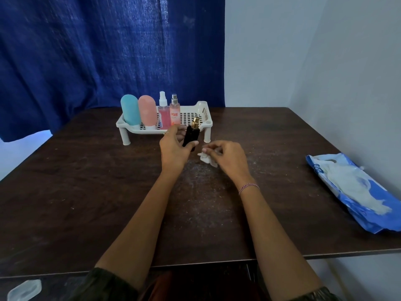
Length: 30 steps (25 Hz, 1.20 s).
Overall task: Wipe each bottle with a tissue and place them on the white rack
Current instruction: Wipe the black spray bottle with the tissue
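Table (82,192): dark brown top, scuffed, pale specks at centre.
Curtain (86,51): deep blue, folded, behind far edge.
Walls (303,51): plain pale grey, right side.
Light: glows through curtain, possibly from a window.

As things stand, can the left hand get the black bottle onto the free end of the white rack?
Probably yes. The left hand holds the black bottle in front of the white rack, whose right end is bare; four other bottles stand at its left, and nothing lies between.

Black bottle (191,135) in left hand (173,148), tissue (206,158) in right hand (227,156).
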### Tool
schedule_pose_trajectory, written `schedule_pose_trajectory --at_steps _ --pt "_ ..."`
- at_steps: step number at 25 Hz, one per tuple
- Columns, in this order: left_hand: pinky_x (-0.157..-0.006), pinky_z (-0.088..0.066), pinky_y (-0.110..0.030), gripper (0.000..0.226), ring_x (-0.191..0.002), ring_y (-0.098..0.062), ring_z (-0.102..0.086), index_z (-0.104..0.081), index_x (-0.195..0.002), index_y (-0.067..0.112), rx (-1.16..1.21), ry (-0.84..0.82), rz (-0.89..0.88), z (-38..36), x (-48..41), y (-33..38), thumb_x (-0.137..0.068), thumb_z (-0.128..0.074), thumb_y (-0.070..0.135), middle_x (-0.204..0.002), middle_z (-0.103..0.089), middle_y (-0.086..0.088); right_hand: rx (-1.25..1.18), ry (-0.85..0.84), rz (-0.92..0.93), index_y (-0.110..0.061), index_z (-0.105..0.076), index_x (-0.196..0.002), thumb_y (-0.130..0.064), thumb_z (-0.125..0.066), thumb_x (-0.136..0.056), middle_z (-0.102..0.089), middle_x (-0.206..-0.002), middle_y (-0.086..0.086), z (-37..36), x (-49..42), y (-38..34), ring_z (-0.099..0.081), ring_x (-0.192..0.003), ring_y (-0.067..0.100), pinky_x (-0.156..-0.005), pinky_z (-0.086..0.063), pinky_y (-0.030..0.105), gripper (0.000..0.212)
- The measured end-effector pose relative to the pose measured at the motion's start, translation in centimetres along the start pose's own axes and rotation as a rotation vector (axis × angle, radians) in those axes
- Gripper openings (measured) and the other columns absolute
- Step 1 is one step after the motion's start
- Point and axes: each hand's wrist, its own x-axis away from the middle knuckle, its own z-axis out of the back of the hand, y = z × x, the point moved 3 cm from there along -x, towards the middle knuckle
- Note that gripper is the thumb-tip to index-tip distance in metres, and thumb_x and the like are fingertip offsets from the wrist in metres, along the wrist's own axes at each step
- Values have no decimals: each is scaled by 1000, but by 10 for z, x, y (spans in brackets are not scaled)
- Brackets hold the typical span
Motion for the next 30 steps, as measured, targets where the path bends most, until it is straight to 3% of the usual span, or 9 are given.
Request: schedule_pose_trajectory --at_steps 5,8,10,13,16,18,25,30 --pt "-71 -50 -8 49 -86 -3 -58 -52 -108 15 116 45 24 2 2 2 -69 -82 7 -100 -59 3 -219 155 -3 -17 -69 -106 -30 -65 -85 -68 -103 1 6 -7 -9 -60 -86 7 -78 -52 24 25" --pt "-77 -52 -13 44 -92 -10 -61 -53 -102 19 160 47 -2 3 -1 6 -70 -81 8 -102 -61 3 -444 -21 -55 -12 -49 -132 -24 -65 -86 -64 -109 1 8 -22 -24 -60 -92 9 -72 -53 15 50" --pt "-84 -53 -20 40 -97 -12 -63 -57 -103 19 174 28 -15 3 -6 7 -72 -80 9 -105 -63 3 -441 -115 -32 -12 -43 -137 -22 -64 -87 -60 -108 -1 13 -35 -35 -58 -88 6 -64 -49 8 55" --pt "-87 -54 -23 38 -99 -11 -64 -60 -106 16 172 19 -7 1 -14 9 -73 -78 9 -110 -66 0 -327 -118 51 -7 -57 -123 -19 -68 -84 -66 -111 7 19 -55 -46 -62 -92 12 -78 -50 14 42" --pt "-80 -42 2 33 -101 -6 -58 -64 -114 11 40 107 -29 -1 -21 11 -82 -70 6 -115 -65 -2 -263 -70 58 -5 -64 -115 -17 -72 -80 -68 -109 8 17 -69 -51 -61 -97 12 -86 -45 18 38" --pt "-70 -35 7 31 -100 -4 -53 -64 -118 12 -67 150 -42 -1 -27 11 -87 -63 6 -119 -63 -4 -230 -24 56 -5 -65 -112 -15 -72 -79 -67 -109 9 15 -78 -54 -61 -97 14 -86 -44 20 36" --pt "-84 -41 -12 29 -97 -5 -57 -62 -122 9 -21 114 28 -3 -38 8 -94 -54 11 -117 -67 -8 -144 89 79 -4 -67 -109 -12 -71 -79 -68 -108 12 -4 -100 -60 -62 -99 20 -82 -42 19 31" --pt "-94 -36 -16 37 -123 -16 -52 -50 -133 5 82 21 128 -12 -39 -1 -96 -50 11 -133 -57 -10 -86 67 21 -4 -67 -107 -12 -70 -81 -67 -103 12 -25 -112 -54 -63 -93 21 -88 -51 31 28"
